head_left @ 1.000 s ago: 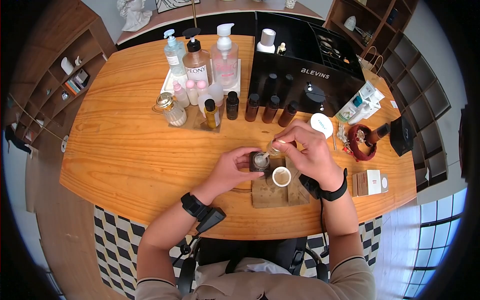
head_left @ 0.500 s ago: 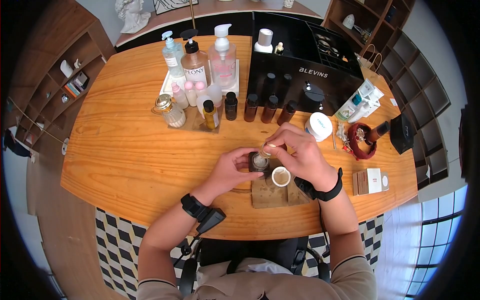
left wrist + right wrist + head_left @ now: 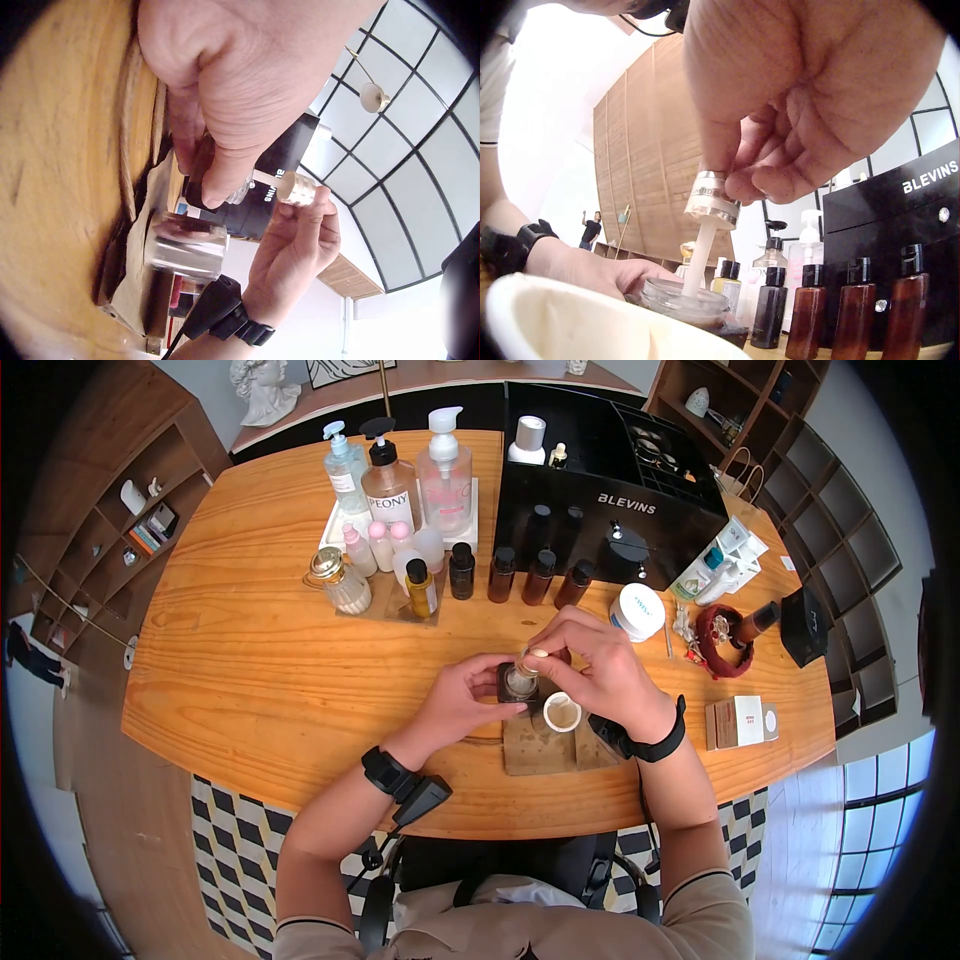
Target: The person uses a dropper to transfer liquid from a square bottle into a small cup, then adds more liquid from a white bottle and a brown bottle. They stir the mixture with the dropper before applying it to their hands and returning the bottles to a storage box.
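My left hand (image 3: pixel 468 695) holds a small dark jar (image 3: pixel 517 697) with a clear glass neck, thumb on the near side and fingers on the far side. Above it, my right hand (image 3: pixel 605 675) pinches a shiny metallic cap (image 3: pixel 712 201) between thumb and fingers. From this cap a pale stick (image 3: pixel 700 259) slants down into the mouth of the jar neck (image 3: pixel 686 298). Close beside the jar stands a white-rimmed tub (image 3: pixel 562 712) with beige inside. Its side looks silvery in the left wrist view. Under the tub lies a flat brown paper piece (image 3: pixel 530 748).
Behind the hands stand several dark bottles (image 3: pixel 541 579) and a black BLEVINS box (image 3: pixel 620 490). Pump bottles (image 3: pixel 392 490) are at back left, near a glass jar with a gold lid (image 3: pixel 345 585). On the right are a white-lidded jar (image 3: pixel 638 612), a red bowl (image 3: pixel 712 660) and a small box (image 3: pixel 738 725).
My right hand has moved left and slightly down, bringing the cap closer over the jar, and uncovers more of the white-lidded jar. My left hand stays in place around the dark jar.
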Motion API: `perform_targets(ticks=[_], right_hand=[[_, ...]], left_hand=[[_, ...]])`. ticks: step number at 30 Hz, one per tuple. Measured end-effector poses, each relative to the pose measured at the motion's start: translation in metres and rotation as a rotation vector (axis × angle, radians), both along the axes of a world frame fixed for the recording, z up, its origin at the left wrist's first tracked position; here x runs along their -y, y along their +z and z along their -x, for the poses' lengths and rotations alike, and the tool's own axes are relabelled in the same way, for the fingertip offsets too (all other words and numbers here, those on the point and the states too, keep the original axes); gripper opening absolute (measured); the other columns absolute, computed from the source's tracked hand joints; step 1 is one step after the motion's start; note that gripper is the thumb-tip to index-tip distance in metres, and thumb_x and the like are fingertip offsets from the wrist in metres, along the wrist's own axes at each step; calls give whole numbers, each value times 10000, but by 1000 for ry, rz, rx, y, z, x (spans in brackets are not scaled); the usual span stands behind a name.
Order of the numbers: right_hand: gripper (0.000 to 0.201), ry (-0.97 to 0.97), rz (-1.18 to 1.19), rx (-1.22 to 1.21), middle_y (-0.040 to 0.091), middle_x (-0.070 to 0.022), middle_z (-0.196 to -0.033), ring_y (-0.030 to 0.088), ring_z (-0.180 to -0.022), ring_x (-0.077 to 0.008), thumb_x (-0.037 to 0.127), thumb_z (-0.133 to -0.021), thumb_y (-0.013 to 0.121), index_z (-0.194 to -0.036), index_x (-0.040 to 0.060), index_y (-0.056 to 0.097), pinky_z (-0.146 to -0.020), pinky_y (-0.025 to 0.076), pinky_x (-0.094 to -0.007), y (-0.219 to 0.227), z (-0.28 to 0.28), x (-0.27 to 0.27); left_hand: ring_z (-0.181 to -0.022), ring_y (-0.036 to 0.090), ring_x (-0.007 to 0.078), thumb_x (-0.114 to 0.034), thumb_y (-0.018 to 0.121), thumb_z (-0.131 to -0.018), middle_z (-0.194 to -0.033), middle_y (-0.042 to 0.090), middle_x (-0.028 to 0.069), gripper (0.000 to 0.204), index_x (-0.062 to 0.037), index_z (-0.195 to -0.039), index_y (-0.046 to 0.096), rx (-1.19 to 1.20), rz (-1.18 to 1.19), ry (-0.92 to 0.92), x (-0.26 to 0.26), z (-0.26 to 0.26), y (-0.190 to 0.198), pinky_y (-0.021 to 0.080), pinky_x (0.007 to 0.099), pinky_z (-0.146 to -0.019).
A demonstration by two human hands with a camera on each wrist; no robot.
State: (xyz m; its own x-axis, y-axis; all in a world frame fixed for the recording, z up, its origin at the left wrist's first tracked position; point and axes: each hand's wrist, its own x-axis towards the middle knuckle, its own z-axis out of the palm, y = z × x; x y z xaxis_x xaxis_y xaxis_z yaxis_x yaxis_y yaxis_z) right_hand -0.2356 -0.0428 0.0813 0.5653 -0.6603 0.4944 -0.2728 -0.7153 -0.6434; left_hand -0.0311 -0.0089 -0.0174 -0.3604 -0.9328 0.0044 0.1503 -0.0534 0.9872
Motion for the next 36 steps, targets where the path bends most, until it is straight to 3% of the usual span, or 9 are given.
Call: perform_targets(ticks=[25, 36], right_hand=[[122, -72, -1, 89, 628, -68, -853, 585, -659, -149, 36, -848, 773, -875, -7, 662, -579, 474, -276, 8, 5, 0], [118, -68, 56, 64, 633, -81, -841, 605, -667, -163, 21, -839, 772, -868, -13, 663, -582, 478, -282, 10, 10, 2]], left_hand=[[-1052, 646, 108, 25, 821, -794, -1179, 679, 47, 577, 2, -1320, 582, -33, 4, -13, 0, 0, 1, 528, 278, -964], [-1079, 637, 118, 25, 820, -795, -1216, 662, 54, 612, -3, -1348, 560, -5, -12, -23, 0, 0, 3, 522, 285, -976]])
